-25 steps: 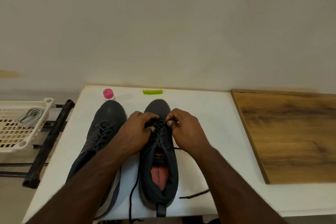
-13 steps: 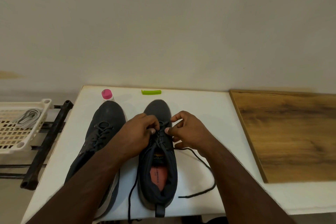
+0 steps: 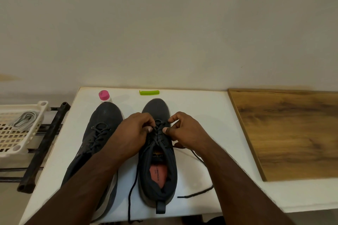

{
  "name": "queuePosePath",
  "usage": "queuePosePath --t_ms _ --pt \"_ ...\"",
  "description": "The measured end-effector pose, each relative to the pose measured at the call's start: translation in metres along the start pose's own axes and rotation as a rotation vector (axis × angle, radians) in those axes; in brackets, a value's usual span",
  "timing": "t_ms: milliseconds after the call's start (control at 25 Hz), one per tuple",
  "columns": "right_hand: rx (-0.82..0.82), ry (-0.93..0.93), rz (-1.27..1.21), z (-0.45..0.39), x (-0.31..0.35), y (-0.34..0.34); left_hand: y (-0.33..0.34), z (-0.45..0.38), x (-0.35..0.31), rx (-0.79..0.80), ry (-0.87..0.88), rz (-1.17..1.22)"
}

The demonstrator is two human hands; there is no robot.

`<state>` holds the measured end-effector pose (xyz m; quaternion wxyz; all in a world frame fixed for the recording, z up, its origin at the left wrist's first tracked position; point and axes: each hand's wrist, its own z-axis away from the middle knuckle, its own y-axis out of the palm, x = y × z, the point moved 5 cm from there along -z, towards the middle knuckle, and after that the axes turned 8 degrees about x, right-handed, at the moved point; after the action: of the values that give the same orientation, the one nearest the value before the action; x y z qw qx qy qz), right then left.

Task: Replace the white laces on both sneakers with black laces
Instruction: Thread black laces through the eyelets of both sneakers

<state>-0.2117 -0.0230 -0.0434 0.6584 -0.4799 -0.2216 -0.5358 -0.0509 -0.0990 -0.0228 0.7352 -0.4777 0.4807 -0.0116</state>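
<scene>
I see the white table (image 3: 210, 113) under both hands, a wooden board (image 3: 292, 133) lying well to the right of them. 2 dark sneakers sit toes away: the left sneaker (image 3: 98, 133) beside my left forearm, already laced black, and the right sneaker (image 3: 159, 170) beneath both hands. My left hand (image 3: 133, 133) pinches the black lace (image 3: 197, 159) at the eyelets; my right hand (image 3: 184, 129) pinches it too (loose end trailing right). Far left, a basket (image 3: 27, 144) holds the white laces (image 3: 23, 118).
</scene>
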Motion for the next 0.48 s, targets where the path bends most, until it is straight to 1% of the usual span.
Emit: queuePosePath --t_ms 120,200,280,360,480 --pt "-0.001 -0.009 0.022 -0.002 0.000 0.001 -0.004 0.002 -0.003 -0.038 0.056 0.058" --pt "-0.006 -0.020 0.034 -0.003 0.001 0.001 -0.006 0.001 0.002 -0.029 0.005 0.101" --pt "-0.015 -0.030 0.040 -0.002 0.001 0.002 -0.004 0.000 0.007 -0.005 -0.050 0.080" --pt "-0.016 -0.033 0.043 -0.002 0.001 0.002 -0.003 0.000 0.006 0.000 -0.043 0.026" --pt "-0.019 -0.040 0.050 -0.002 0.001 0.003 -0.006 0.001 0.003 -0.056 -0.007 0.052"
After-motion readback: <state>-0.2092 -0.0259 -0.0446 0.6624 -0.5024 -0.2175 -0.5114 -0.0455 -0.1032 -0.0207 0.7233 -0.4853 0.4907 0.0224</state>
